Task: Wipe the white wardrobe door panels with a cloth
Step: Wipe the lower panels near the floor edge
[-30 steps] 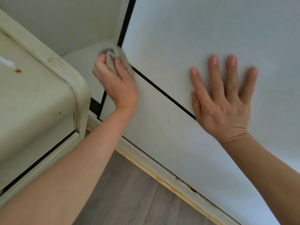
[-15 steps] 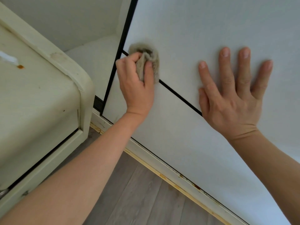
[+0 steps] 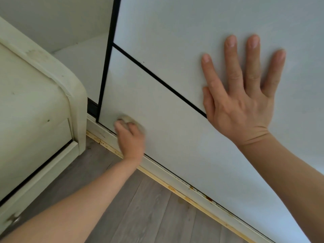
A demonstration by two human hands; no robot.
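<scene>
1. My left hand (image 3: 130, 139) has dropped from the black dividing strip (image 3: 157, 78) down to the bottom left corner of the lower door panel (image 3: 168, 130), just above the base rail (image 3: 168, 174). It is motion-blurred, so I judge a fast wiping stroke is under way.
2. The left grip is curled round the cloth (image 3: 128, 121), a small beige wad pressed against the panel; only its top shows past the fingers.
3. My right hand (image 3: 243, 95) has stayed flat on the door, fingers spread and straight, holding nothing. The fingers lie on the upper door panel (image 3: 175, 32) and the heel covers the strip's right end. I take it as a brace.
4. For the task: the left edge of the lower panel looks covered from top to bottom. The wide stretch to the right, and the patch under my right hand, I judge still to do.
5. Around: a cream cabinet (image 3: 35, 106) stands close to the door's left edge, with grey plank floor (image 3: 140, 207) below.
6. In the way: the cabinet corner crowds my left elbow room near that edge, and the rail's lip could snag the cloth on low strokes.
</scene>
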